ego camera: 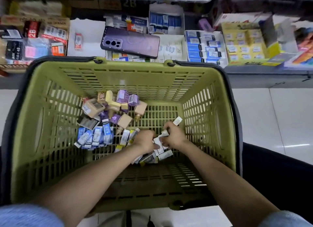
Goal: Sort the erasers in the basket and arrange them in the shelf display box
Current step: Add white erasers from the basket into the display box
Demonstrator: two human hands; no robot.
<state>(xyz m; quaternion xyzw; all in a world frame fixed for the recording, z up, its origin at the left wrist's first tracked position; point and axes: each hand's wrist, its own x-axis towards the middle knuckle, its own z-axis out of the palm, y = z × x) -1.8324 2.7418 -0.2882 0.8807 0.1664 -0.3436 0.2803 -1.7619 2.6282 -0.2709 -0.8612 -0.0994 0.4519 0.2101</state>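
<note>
A green slatted basket (122, 79) fills the middle of the view. On its floor lie blue-sleeved erasers (94, 137) at the left, tan and purple boxed erasers (116, 104) further back, and white-sleeved erasers (162, 154) near the front. Both my hands are down in the basket over the white pile. My left hand (145, 142) grips a few white erasers. My right hand (174, 135) pinches a white eraser, touching the left hand's stack. One white eraser (177, 121) lies just behind my right hand. Shelf display boxes (205, 47) with blue erasers stand behind the basket.
A purple phone (130, 42) lies across the boxes on the shelf. A white display box (86, 37) at the left holds one small eraser. A yellow display box (243, 44) stands at the right. White floor tiles flank the basket.
</note>
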